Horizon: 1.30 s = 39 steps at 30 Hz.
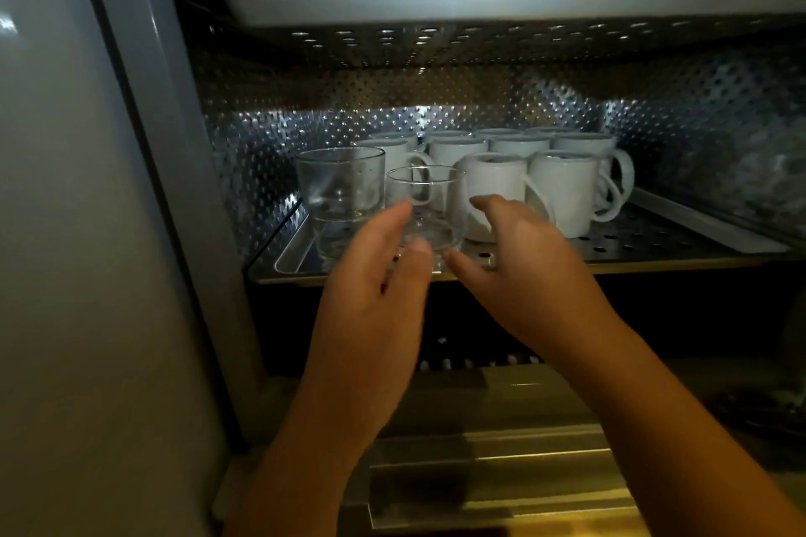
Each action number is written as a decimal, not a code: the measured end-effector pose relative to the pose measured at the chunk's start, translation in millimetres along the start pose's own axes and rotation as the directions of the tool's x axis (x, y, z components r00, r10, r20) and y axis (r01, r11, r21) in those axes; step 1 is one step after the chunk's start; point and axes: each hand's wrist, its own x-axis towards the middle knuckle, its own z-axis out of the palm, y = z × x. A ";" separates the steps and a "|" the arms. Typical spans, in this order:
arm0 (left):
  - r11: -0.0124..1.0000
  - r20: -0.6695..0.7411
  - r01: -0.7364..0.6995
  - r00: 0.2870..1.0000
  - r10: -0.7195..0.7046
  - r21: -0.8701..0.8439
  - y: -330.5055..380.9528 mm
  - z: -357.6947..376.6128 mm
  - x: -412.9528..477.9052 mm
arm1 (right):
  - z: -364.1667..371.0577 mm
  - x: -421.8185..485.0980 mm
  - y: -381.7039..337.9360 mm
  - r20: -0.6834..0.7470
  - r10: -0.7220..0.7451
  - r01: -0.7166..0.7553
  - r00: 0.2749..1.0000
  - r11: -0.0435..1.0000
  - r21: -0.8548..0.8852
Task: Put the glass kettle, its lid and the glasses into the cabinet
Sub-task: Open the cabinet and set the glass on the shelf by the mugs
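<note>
Perforated cabinet tray (654, 240) bears the glass (425, 209) upright, mouth up; left hand (375, 275) and right hand (523, 266) flank it, fingers spread.

Both bare forearms reach up and forward from the lower edge of the view, converging so the hands sit close together without touching. The left hand (375, 279) shows its back to the camera, fingers nearly straight and pointing upward, thumb angled toward the other hand. The right hand (523, 266) (palm turned down and leftward) has relaxed, loosely spread fingers, its thumb stretched toward the left.
</note>
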 end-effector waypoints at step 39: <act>0.423 0.310 -0.213 0.935 -0.173 0.881 20.3 39.9 -152.7 | -45.0 -187.3 14.4 0.326 0.140 -0.037 0.935 0.952 -0.304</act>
